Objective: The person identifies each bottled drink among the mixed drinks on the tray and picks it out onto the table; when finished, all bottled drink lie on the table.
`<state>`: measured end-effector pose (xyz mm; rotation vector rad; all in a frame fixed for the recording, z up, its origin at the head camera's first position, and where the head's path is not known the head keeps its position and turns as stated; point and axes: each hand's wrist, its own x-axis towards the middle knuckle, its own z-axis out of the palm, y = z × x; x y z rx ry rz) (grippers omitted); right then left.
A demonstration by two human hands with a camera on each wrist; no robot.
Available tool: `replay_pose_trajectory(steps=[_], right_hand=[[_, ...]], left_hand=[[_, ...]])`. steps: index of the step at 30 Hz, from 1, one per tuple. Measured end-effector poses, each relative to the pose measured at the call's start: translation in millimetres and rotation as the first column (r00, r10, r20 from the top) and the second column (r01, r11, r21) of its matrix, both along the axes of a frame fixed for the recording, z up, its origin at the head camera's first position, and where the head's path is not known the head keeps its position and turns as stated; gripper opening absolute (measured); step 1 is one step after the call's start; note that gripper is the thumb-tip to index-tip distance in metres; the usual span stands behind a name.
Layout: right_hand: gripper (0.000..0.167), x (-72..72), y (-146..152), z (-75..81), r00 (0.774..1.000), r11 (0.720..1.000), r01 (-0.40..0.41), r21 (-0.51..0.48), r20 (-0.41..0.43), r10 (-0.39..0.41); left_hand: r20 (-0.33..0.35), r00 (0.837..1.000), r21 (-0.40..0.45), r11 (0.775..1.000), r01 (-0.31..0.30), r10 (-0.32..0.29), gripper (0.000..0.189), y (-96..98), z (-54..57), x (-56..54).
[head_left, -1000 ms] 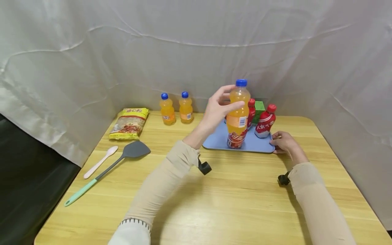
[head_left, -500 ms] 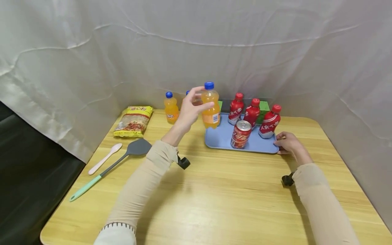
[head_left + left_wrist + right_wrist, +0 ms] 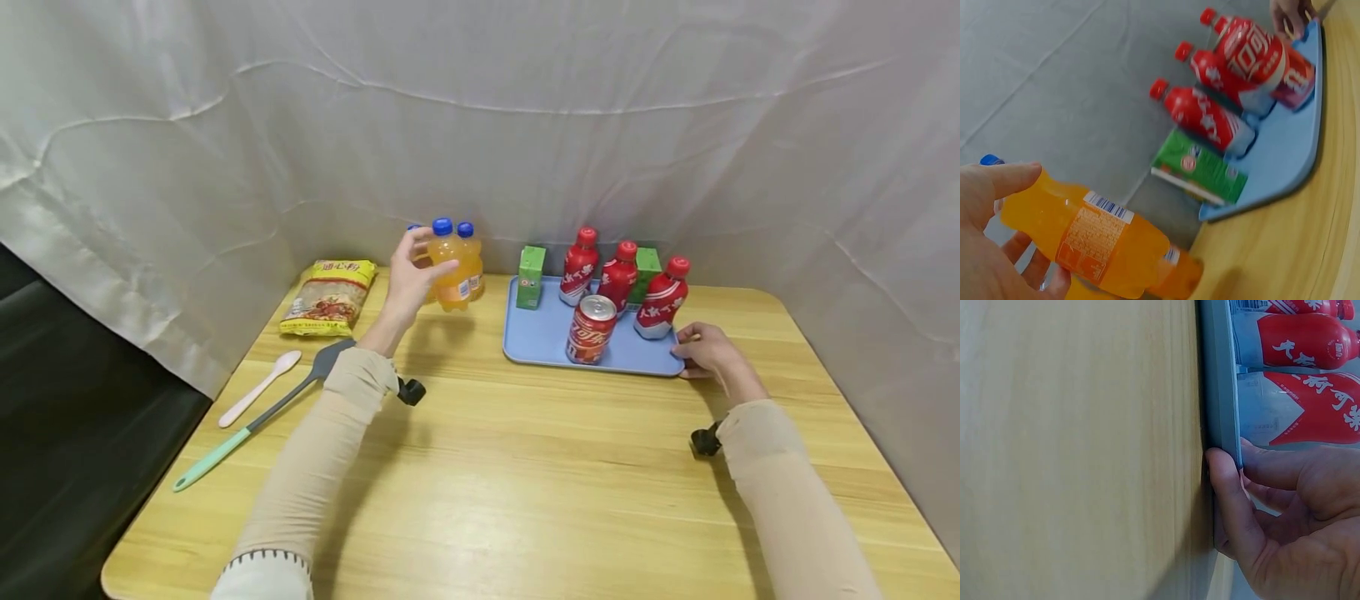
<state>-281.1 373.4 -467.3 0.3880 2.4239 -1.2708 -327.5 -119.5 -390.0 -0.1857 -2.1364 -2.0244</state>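
Observation:
My left hand (image 3: 408, 279) holds an orange soda bottle (image 3: 448, 271) with a blue cap, thumb and fingers curled round its upper part. In the head view this bottle overlaps another orange soda bottle (image 3: 472, 258); a third one's blue cap shows behind my fingers. My right hand (image 3: 705, 352) pinches the near right corner of a blue tray (image 3: 517, 337), thumb over the rim in the right wrist view. On the tray stand a red soda can (image 3: 591, 331), three red bottles (image 3: 662, 300) and two green drink cartons (image 3: 530, 277).
A yellow food packet (image 3: 330, 297) lies at the back left of the wooden table (image 3: 525, 475). In front of it are a pink spoon (image 3: 258, 390) and a grey spatula (image 3: 277, 408) with a green handle, partly under my left forearm. A grey curtain (image 3: 480, 125) hangs behind.
My left hand has carried the orange soda bottle leftward and lower, from over the tray to beside the other orange bottles. My right hand stays at the tray corner.

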Motion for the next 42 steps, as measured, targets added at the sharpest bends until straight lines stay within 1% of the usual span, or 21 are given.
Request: replay_pose_trajectory(steps=[4, 9, 12, 16, 19, 23, 30, 38, 42], right_hand=[[0.045, 0.0, 2, -1.0, 1.0, 1.0, -0.005, -0.002, -0.009, 0.005], [0.045, 0.0, 1, 0.1, 1.0, 1.0, -0.002, -0.003, -0.006, 0.002], [0.045, -0.6, 0, -0.3, 1.0, 1.0, 0.002, -0.005, -0.001, -0.002], [0.046, -1.4, 1, 0.1, 1.0, 1.0, 0.001, -0.003, 0.003, -0.001], [0.047, -1.8, 1, 0.2, 1.0, 1.0, 0.001, -0.002, 0.006, -0.001], [0.047, -2.3, 0, -1.1, 1.0, 1.0, 0.001, 0.004, 0.003, -0.001], [0.046, -1.4, 0, -1.5, 1.0, 1.0, 0.002, 0.012, -0.002, -0.002], [0.046, -1.0, 0, -0.6, 1.0, 1.0, -0.008, 0.012, 0.004, 0.008], [0.045, -1.0, -1, 0.6, 1.0, 1.0, -0.005, 0.011, 0.0, 0.005]], left_hand=[[0.026, 0.997, -0.009, 0.998, -0.067, 0.067, 0.06, -12.9, -5.2, -4.2], [0.06, 0.987, -0.05, 0.988, -0.147, 0.15, 0.058, -26.6, -10.9, -7.8], [0.068, 0.981, -0.056, 0.983, -0.175, 0.179, 0.058, -32.8, -14.5, -7.7], [0.09, 0.971, -0.094, 0.972, -0.214, 0.222, 0.058, -41.3, -19.9, -7.8], [0.094, 0.964, -0.127, 0.963, -0.237, 0.25, 0.059, -47.4, -23.8, -9.2], [0.08, 0.961, -0.125, 0.96, -0.252, 0.263, 0.059, -54.9, -27.9, -11.1], [0.098, 0.946, -0.155, 0.944, -0.292, 0.308, 0.058, -65.7, -35.1, -10.4], [0.115, 0.94, -0.132, 0.943, -0.305, 0.32, 0.057, -70.7, -42.8, -10.7], [0.126, 0.939, -0.112, 0.945, -0.306, 0.319, 0.056, -72.8, -43.7, -12.9]])
